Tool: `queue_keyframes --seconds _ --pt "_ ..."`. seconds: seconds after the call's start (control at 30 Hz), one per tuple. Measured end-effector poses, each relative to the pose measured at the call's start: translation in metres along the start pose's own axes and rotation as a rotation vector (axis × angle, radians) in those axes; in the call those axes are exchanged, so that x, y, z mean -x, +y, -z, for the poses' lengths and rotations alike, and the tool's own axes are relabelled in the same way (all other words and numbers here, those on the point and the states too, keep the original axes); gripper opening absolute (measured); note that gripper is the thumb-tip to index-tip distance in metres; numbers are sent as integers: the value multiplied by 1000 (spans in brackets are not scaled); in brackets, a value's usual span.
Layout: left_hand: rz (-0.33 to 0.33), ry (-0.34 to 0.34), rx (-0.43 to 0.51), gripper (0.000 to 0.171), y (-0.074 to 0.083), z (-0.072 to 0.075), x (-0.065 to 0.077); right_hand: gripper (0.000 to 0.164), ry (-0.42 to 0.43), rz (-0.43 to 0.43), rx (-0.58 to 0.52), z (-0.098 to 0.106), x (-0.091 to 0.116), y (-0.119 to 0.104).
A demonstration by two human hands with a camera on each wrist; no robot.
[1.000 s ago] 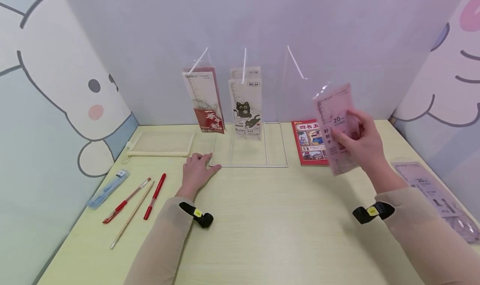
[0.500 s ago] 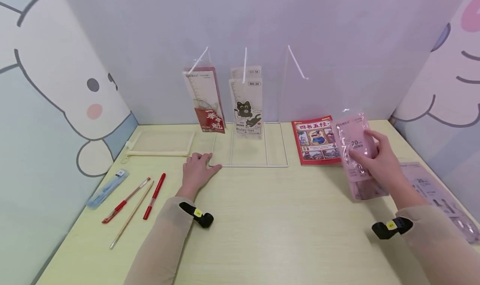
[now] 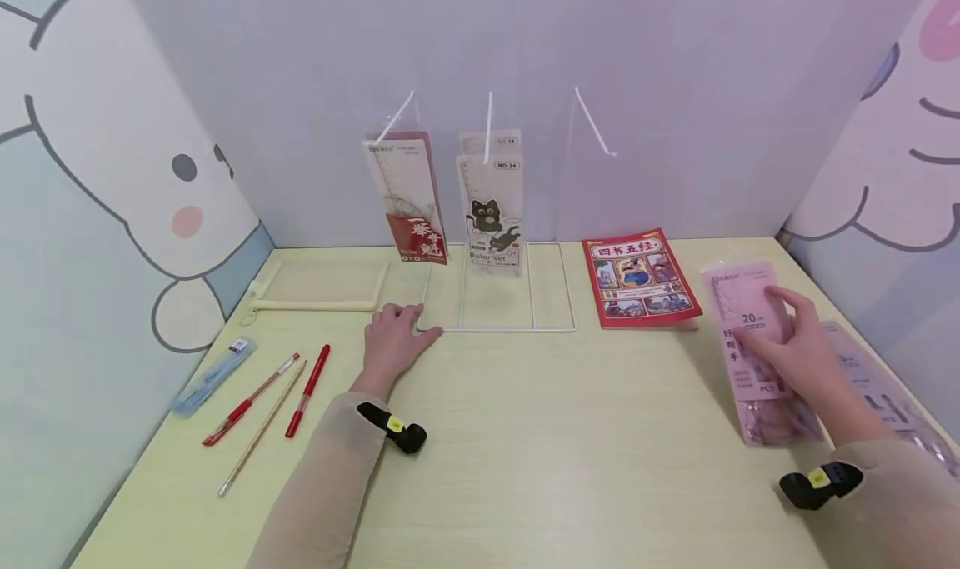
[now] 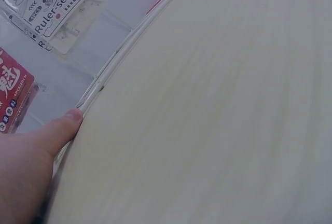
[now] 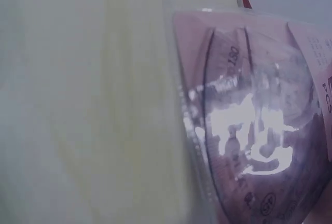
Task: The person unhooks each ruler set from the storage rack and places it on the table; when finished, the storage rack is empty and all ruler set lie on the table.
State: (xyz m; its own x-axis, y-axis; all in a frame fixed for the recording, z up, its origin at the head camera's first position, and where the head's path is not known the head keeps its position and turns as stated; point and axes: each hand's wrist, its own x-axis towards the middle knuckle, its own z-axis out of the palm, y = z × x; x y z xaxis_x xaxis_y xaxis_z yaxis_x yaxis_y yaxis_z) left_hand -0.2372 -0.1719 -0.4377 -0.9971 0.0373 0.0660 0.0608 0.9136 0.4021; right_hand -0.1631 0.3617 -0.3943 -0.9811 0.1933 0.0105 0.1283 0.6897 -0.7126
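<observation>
On the right of the head view, my right hand (image 3: 806,356) holds a pink ruler set pack (image 3: 757,306) by its side edge, thumb across the front. The pack's clear lower end, with curved transparent pieces inside, fills much of the right wrist view. Another ruler set pack (image 3: 892,394) lies on the table, partly behind the right hand and forearm. My left hand (image 3: 393,348) grips the front left corner of a white wire display rack (image 3: 510,330), its thumb (image 4: 72,115) against the front bar.
From the rack's left hook hang red-and-white ruler packs (image 3: 408,186); cat-print ruler sets (image 3: 491,211) hang from the middle one. The right hook (image 3: 596,123) is bare. A red booklet (image 3: 637,273), mesh pouch (image 3: 322,286), blue item (image 3: 213,377), red pens (image 3: 307,390) and pencil (image 3: 262,427) lie around.
My right hand has moved right and toward me with the pink ruler set pack, away from the rack, uncovering the red booklet. The left hand stays at the rack's corner.
</observation>
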Motion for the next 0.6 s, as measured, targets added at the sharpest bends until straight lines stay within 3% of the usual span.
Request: queue_keyframes --seconds 0.33,0.6 --pt "4 -9 -5 68 -4 -1 -1 98 -71 -50 163 2 6 17" --pt "-7 2 -4 69 -4 -2 -1 97 -129 -8 207 5 14 39"
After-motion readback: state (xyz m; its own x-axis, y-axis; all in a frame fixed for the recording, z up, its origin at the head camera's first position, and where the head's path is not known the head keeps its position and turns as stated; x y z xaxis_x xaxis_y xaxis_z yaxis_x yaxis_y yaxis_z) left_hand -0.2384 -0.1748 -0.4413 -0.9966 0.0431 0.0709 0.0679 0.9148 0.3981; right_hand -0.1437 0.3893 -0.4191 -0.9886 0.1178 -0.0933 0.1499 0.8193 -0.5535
